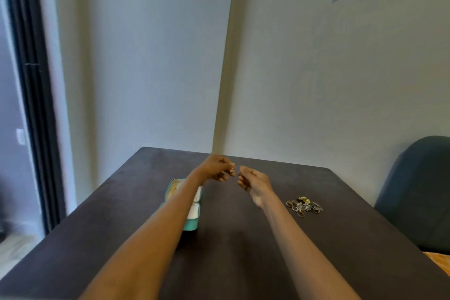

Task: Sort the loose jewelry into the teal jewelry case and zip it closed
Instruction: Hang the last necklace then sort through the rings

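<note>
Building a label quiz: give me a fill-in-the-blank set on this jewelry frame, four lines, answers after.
1. The teal jewelry case lies ____, its pale lining showing.
2. The left hand pinches a small ____ piece of jewelry.
3. The pile of loose jewelry lies on the person's ____ side of the case.
4. The chair stands at the table's ____ edge.

Answers: open; metal; right; right

A single head-worn wide-angle camera looks forward and slightly down from the near edge of the dark worktop (243, 251), facing the wall corner (224, 80) beyond, with both forearms reaching out from the bottom of the picture.
</note>
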The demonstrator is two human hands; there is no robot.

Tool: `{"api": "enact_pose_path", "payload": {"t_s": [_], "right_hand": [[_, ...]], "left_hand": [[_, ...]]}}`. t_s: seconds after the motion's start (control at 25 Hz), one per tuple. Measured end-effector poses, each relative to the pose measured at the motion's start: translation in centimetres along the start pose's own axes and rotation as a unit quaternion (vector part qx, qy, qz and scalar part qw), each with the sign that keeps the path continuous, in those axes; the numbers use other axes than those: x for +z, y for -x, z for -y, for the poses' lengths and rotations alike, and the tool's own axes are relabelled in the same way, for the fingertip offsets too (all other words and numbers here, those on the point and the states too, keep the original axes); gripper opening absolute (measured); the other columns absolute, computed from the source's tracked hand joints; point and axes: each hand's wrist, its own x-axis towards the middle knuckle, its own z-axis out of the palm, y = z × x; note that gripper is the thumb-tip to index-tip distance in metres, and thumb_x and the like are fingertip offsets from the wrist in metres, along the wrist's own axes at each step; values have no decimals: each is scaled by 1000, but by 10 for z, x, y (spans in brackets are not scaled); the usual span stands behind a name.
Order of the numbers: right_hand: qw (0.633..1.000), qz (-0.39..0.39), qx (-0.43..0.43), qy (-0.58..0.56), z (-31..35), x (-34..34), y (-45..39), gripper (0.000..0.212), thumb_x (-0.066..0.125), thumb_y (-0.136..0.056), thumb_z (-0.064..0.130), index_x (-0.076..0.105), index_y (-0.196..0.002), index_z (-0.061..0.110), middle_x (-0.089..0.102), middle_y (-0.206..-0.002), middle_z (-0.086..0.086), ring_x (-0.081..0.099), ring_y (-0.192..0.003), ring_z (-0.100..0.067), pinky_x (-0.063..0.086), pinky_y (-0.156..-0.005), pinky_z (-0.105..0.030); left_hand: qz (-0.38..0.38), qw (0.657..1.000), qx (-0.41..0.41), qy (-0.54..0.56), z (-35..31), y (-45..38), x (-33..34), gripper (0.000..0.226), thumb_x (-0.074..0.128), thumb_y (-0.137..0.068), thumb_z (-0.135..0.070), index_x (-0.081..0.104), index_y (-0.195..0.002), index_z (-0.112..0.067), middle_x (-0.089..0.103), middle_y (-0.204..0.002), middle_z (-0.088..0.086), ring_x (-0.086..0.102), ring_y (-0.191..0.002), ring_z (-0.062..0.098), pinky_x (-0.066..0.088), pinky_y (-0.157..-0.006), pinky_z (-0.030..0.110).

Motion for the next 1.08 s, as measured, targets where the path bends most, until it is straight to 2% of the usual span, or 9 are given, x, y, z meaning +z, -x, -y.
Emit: {"api": "enact_pose_path", "payload": {"t_s": [0.08,0.2,0.28,0.44,0.6,0.8,0.96,1.08], "right_hand": [[997,64,27,14,-4,34,11,7,58,-91,4,62,-87,7,59,-74,-5,55,-64,-10,52,-56,-17],[983,147,73,85,-13,75,32,10,56,-93,6,63,-86,5,60,-73,-5,55,-57,-8,52,-53,-16],[971,159,91,156,-21,92,43,11,56,-91,5,62,-82,4,58,-70,-5,53,-54,-8,49,-48,-15],[956,141,102,237,-41,103,55,10,54,-88,1,58,-79,4,54,-63,-7,50,-47,-10,45,-43,-16],[949,139,103,264,-52,102,62,12,54,-87,0,58,-76,4,55,-64,-7,48,-48,-13,47,-44,-19],[941,137,96,294,-57,100,67,8,55,-86,0,58,-80,3,58,-66,-8,51,-50,-13,47,-44,-18],[927,133,102,336,-57,102,69,4,56,-87,4,60,-86,2,64,-70,-12,56,-49,-15,52,-50,-22],[917,119,99,366,-58,105,67,11,54,-87,7,62,-90,0,68,-75,-15,58,-47,-15,55,-52,-24]], "left_hand": [[-14,997,-27,-65,6,17,-38,13,59,-92,-19,64,-85,-9,67,-76,3,54,-55,10,46,-52,16],[13,981,-93,-171,20,44,-78,10,60,-89,-14,66,-85,-8,65,-69,1,52,-50,7,44,-50,16],[41,963,-147,-221,31,60,-90,8,63,-86,-14,65,-80,-9,64,-69,1,52,-48,7,41,-47,16],[88,925,-213,-302,46,74,-92,15,68,-83,-19,62,-92,-8,62,-74,1,50,-52,8,38,-46,18],[120,919,-226,-301,42,81,-94,16,70,-83,-24,62,-85,-11,62,-71,-1,44,-48,6,35,-43,17],[138,916,-239,-292,45,85,-89,15,67,-85,-23,58,-89,-11,60,-72,0,42,-49,7,33,-40,16],[123,918,-256,-277,50,89,-86,15,65,-87,-23,58,-88,-11,62,-74,0,47,-52,7,38,-45,16],[107,924,-265,-255,48,90,-94,14,65,-88,-24,59,-89,-11,65,-71,-2,53,-55,8,43,-49,18]]}}
